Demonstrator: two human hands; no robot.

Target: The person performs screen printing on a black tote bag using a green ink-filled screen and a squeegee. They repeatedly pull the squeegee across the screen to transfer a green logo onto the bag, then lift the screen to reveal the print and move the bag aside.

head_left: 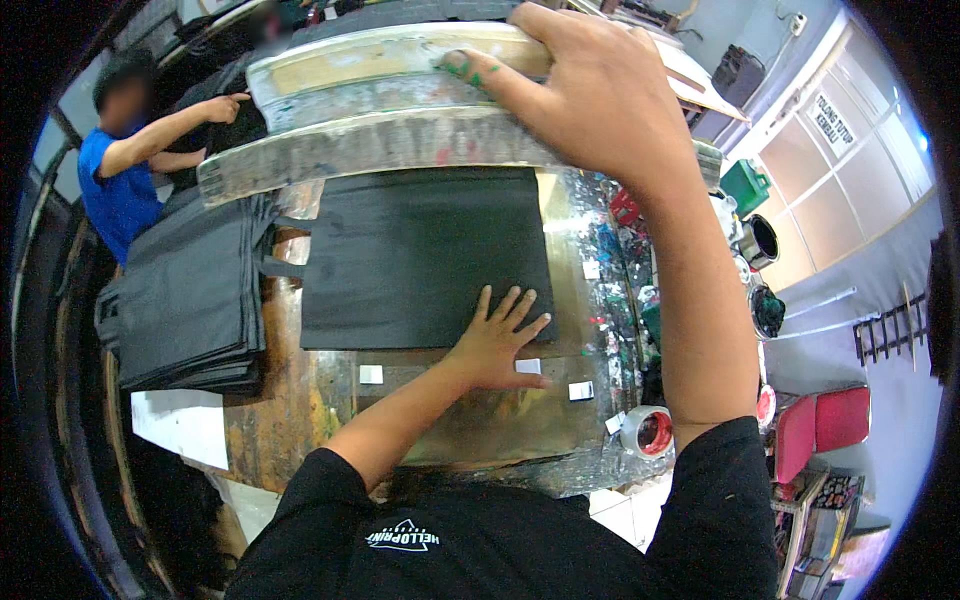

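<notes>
A black fabric tote bag [420,260] lies flat on the paint-stained work table [290,400], its strap toward the left. My left hand [495,345] is open, fingers spread over the bag's near right corner. Its thumb rests beside a small white tab on the board. Above the bag's far edge, a wooden screen-printing frame [370,148] is tilted up, with smeared grey and coloured paint on its wood. My right hand [600,95] is closed round the upper edge of this frame, green paint on the thumb. The frame's far side is hidden.
A stack of black bags [190,300] stands left of the flat one. Several white tabs [581,391] mark the board. A tape roll [647,432] sits at the table's right edge, near open cans [760,240]. A person in blue [125,185] reaches in at far left.
</notes>
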